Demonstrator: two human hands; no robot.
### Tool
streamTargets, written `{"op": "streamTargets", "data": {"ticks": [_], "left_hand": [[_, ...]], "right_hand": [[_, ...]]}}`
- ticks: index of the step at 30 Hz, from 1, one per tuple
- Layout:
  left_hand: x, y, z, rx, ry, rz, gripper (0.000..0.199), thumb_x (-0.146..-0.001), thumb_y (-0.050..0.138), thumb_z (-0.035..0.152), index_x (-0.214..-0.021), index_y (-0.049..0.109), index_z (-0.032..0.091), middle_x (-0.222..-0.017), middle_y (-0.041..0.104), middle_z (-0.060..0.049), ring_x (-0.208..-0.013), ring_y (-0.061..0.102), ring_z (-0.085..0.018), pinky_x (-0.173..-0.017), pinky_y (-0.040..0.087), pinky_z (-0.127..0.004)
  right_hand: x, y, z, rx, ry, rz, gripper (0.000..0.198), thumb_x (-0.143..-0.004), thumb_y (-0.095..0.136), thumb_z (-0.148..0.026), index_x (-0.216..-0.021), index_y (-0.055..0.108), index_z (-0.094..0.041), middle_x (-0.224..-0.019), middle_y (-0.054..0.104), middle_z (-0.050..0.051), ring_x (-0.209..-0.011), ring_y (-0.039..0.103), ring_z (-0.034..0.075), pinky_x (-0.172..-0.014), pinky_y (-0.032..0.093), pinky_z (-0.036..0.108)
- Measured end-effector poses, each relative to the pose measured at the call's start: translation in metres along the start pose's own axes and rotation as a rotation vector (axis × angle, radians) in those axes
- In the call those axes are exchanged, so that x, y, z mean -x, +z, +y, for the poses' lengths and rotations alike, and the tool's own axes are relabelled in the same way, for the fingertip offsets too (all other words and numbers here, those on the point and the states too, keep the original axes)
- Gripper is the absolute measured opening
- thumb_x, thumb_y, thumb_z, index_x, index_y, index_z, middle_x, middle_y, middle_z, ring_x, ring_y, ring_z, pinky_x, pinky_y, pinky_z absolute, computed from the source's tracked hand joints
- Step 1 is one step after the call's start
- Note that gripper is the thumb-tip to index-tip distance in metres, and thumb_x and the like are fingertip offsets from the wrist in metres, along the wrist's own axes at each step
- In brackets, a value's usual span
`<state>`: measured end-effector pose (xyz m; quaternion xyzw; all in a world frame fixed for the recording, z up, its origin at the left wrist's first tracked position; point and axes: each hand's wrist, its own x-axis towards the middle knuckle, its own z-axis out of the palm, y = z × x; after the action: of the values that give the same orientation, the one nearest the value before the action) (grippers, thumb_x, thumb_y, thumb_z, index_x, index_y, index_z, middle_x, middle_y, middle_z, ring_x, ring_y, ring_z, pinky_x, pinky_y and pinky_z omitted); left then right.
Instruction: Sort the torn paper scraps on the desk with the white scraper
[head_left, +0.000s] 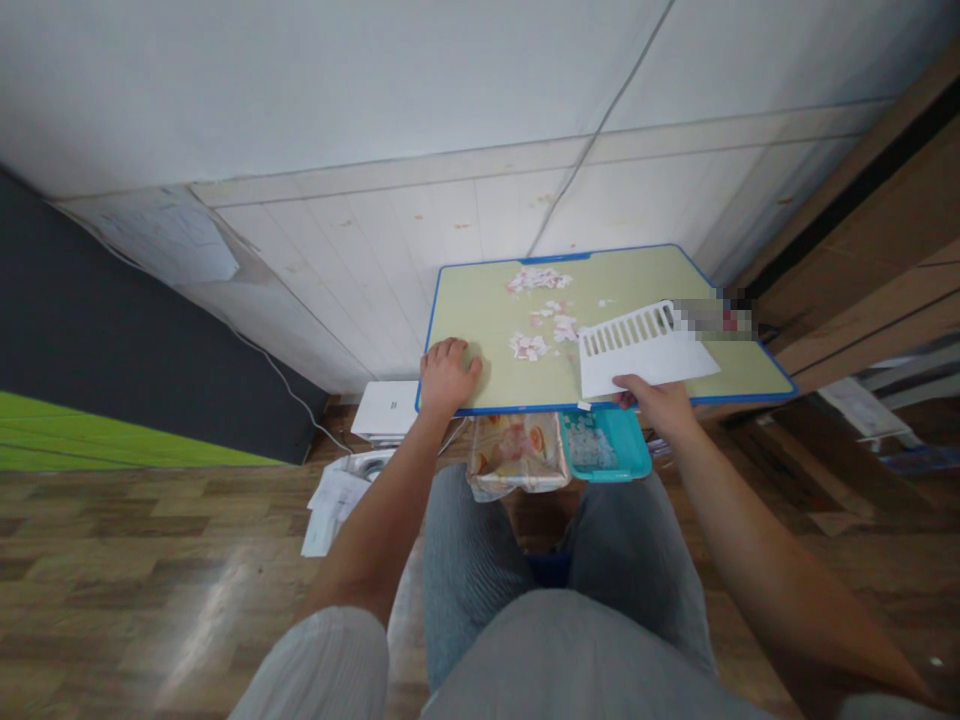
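Note:
My right hand (654,400) grips the lower edge of a white slotted sheet (637,362), its thumb on top. A row of oblong slots runs along the sheet's far side. The sheet covers part of a small pale-green table (480,305) with a blue rim. On the table's left front corner rests my left hand (450,375), fingers apart and holding nothing. Between the hands lie loose piles of small white and pinkish pieces: a far pile (541,279), a middle pile (565,328) and a near pile (528,347). One white scrap (584,406) sits at the front rim.
Below the table's front edge, near my knees, are a lined tray (555,478) and a turquoise container (637,465) holding small translucent pieces. A white box (384,410) and papers (330,505) lie on the floor at left. Brown boxes (862,270) stand at right.

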<state>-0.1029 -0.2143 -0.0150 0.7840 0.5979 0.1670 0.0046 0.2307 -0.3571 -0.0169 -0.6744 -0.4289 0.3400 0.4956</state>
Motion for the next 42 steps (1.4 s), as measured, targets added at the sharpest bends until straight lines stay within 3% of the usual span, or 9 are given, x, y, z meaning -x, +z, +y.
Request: {"op": "streamTargets", "data": {"ticks": [6,10,17,22,28,33,36,42], "left_hand": [[0.001,0.001,-0.001,-0.004,0.009,0.009,0.042,-0.11,0.059,0.038,-0.145,0.071,0.019,-0.157,0.071,-0.013,-0.149,0.06,-0.035,-0.127,0.046,-0.049],[-0.001,0.001,0.0,-0.023,-0.001,0.007,0.042,-0.109,0.06,0.039,-0.143,0.072,0.018,-0.152,0.073,-0.015,-0.145,0.061,-0.036,-0.125,0.047,-0.05],[-0.025,0.0,0.002,-0.092,-0.053,0.021,0.037,-0.108,0.058,0.043,-0.132,0.074,0.019,-0.138,0.072,-0.02,-0.136,0.063,-0.04,-0.111,0.055,-0.051],[-0.034,0.004,0.001,-0.065,-0.058,0.039,0.044,-0.108,0.055,0.039,-0.142,0.069,0.015,-0.151,0.069,-0.021,-0.142,0.06,-0.04,-0.12,0.049,-0.054],[-0.033,0.007,-0.001,-0.042,-0.066,0.038,0.041,-0.108,0.055,0.041,-0.14,0.07,0.019,-0.154,0.069,-0.019,-0.144,0.059,-0.039,-0.121,0.049,-0.053],[-0.034,0.007,0.0,-0.035,-0.069,0.032,0.041,-0.108,0.054,0.042,-0.138,0.07,0.019,-0.153,0.068,-0.021,-0.144,0.059,-0.04,-0.121,0.049,-0.054],[-0.034,0.006,0.0,-0.039,-0.065,0.028,0.042,-0.108,0.054,0.042,-0.139,0.07,0.018,-0.153,0.069,-0.02,-0.144,0.059,-0.04,-0.121,0.049,-0.054],[-0.033,0.005,0.001,-0.038,-0.064,0.024,0.043,-0.108,0.054,0.042,-0.141,0.069,0.019,-0.153,0.068,-0.021,-0.144,0.059,-0.04,-0.121,0.05,-0.054]], "right_hand": [[0.001,0.001,0.001,-0.025,0.012,0.01,0.027,-0.065,0.075,-0.049,-0.056,0.065,-0.026,-0.053,0.066,0.005,-0.049,0.059,0.021,-0.053,0.052,0.037],[-0.003,0.006,0.001,-0.034,-0.017,0.043,0.031,-0.069,0.074,-0.052,-0.056,0.064,-0.026,-0.054,0.066,0.005,-0.05,0.059,0.021,-0.056,0.054,0.037],[-0.029,0.037,-0.006,-0.017,-0.118,0.076,0.039,-0.077,0.075,-0.063,-0.066,0.068,-0.026,-0.066,0.076,0.008,-0.053,0.06,0.019,-0.058,0.055,0.036],[-0.051,0.052,-0.01,0.014,-0.156,0.096,0.043,-0.079,0.072,-0.067,-0.067,0.067,-0.026,-0.068,0.076,0.008,-0.05,0.056,0.018,-0.06,0.056,0.036],[-0.054,0.054,-0.006,0.074,-0.163,0.091,0.042,-0.082,0.07,-0.067,-0.07,0.068,-0.026,-0.07,0.078,0.008,-0.05,0.054,0.018,-0.059,0.056,0.037],[-0.051,0.053,-0.003,0.131,-0.165,0.09,0.043,-0.086,0.066,-0.067,-0.069,0.069,-0.027,-0.064,0.073,0.006,-0.052,0.058,0.021,-0.068,0.06,0.041],[-0.047,0.053,-0.002,0.168,-0.172,0.087,0.043,-0.088,0.064,-0.065,-0.068,0.069,-0.028,-0.059,0.069,0.004,-0.055,0.064,0.024,-0.082,0.064,0.045],[-0.04,0.054,-0.003,0.238,-0.235,0.108,0.037,-0.09,0.063,-0.059,-0.065,0.067,-0.031,-0.067,0.073,0.007,-0.098,0.08,0.036,-0.119,0.055,0.053]]}}
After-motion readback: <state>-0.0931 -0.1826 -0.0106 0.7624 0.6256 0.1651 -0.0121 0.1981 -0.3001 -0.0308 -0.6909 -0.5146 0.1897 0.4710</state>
